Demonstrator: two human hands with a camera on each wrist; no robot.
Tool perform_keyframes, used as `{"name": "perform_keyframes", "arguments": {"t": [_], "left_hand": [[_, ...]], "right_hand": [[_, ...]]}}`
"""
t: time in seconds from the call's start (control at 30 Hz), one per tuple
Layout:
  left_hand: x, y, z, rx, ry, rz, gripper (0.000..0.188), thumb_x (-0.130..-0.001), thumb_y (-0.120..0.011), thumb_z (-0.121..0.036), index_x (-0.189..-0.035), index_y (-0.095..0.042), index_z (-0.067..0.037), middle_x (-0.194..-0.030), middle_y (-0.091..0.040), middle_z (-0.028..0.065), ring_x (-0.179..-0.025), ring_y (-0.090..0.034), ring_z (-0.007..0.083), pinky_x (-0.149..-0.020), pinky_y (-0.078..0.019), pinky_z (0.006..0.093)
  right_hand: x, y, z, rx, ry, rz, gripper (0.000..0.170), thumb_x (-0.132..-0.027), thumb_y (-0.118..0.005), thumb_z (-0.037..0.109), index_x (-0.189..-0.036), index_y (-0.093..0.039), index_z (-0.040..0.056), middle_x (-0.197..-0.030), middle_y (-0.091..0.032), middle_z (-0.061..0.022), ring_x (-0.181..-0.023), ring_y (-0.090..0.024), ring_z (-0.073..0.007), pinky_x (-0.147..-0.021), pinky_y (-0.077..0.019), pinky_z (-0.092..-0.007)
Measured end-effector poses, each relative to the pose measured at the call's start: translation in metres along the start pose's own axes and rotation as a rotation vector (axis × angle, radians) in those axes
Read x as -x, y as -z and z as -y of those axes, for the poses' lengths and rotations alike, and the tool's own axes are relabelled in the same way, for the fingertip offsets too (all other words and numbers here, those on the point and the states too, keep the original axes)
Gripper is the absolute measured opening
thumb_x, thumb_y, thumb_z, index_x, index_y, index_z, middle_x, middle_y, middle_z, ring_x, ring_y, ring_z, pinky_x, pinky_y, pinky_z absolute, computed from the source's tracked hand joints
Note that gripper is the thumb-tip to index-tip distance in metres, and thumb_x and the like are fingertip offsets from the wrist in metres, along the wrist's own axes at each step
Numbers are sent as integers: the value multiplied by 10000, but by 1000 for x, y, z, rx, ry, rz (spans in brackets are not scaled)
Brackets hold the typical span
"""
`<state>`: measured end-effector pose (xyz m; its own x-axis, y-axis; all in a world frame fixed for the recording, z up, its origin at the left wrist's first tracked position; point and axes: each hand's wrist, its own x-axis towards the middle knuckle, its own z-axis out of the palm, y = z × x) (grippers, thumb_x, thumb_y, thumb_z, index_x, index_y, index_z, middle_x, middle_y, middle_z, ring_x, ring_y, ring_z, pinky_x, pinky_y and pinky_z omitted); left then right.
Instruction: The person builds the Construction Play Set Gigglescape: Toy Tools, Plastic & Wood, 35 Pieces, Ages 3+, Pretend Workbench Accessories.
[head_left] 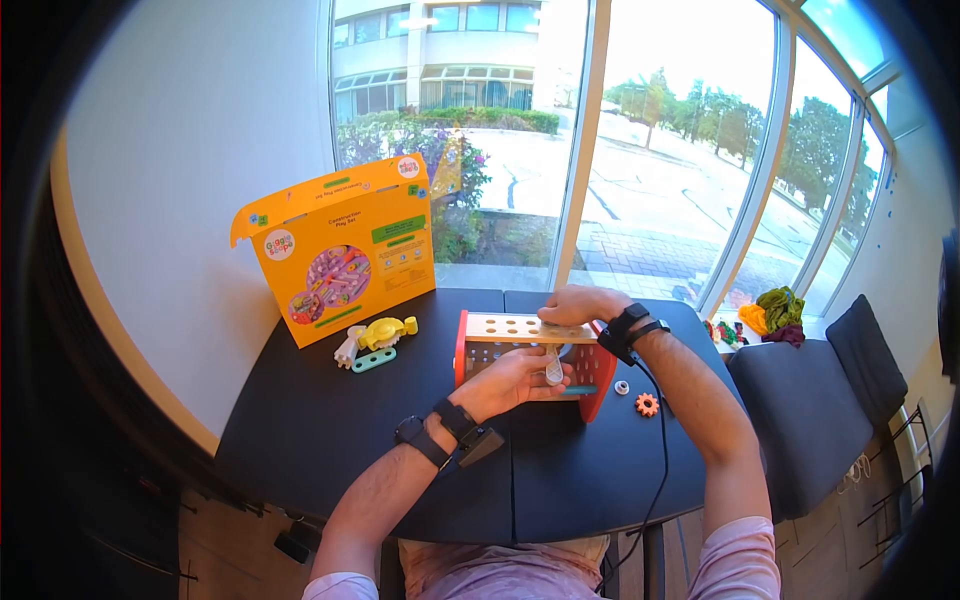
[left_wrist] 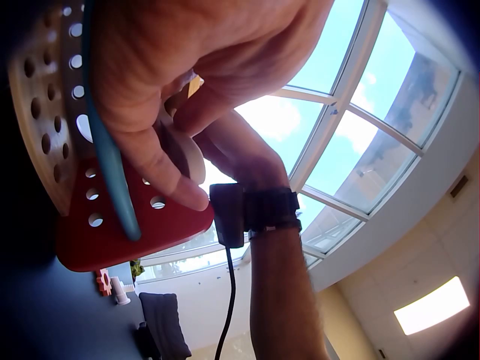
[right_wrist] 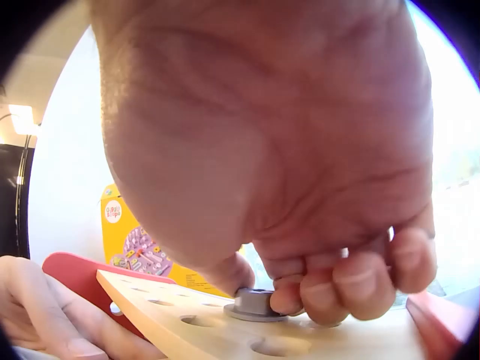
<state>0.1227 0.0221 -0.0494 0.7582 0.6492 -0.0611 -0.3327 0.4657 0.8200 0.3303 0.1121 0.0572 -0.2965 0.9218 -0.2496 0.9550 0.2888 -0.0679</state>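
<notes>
A toy workbench with a pale wooden perforated top [head_left: 490,326] and red side panels [head_left: 599,385] stands before me. My right hand [head_left: 582,304] reaches over its top, thumb and fingertips pinching a grey toy bolt [right_wrist: 256,303] that sits at one of the holes. In front of and under the top, my left hand [head_left: 508,382] holds a light grey, round-ended flat piece [head_left: 554,370] between thumb and fingers. The left wrist view shows this piece [left_wrist: 187,154] partly covered by the fingers. A teal bar [left_wrist: 112,169] crosses the bench close to the left hand.
An orange gear [head_left: 647,404] and a small whitish peg [head_left: 622,387] lie right of the bench on the black table [head_left: 440,500]. Left of it are yellow parts [head_left: 385,331] and a teal strip [head_left: 374,361], before an open yellow box [head_left: 400,270]. A cable [head_left: 665,460] hangs from the right wrist.
</notes>
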Motion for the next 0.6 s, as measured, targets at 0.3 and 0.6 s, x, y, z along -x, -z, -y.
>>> {"name": "perform_keyframes", "arguments": {"t": [0.3,0.6], "left_hand": [[1,-1,1,-3,-9,-2,386,-1207,-592,-242,-1525,-528,-34,-1358,-726,169,-1218,-766,263,-1035,-677,394],[3,-4,-1,9,-5,-5,382,-1201,-605,-239,-1520,-532,-40,-1352,-735,163,-1229,-766,265,-1038,-674,397]], "right_hand": [[18,12,15,16,-38,21,738,-1094,-495,661,-1316,-820,37,-1257,-821,-238,-1144,-793,-417,-945,-620,-548],[7,2,3,-7,-15,-59,723,-1101,-517,656,-1242,-835,23,-1149,-830,-243,-1068,-778,-433,-932,-581,-554]]}}
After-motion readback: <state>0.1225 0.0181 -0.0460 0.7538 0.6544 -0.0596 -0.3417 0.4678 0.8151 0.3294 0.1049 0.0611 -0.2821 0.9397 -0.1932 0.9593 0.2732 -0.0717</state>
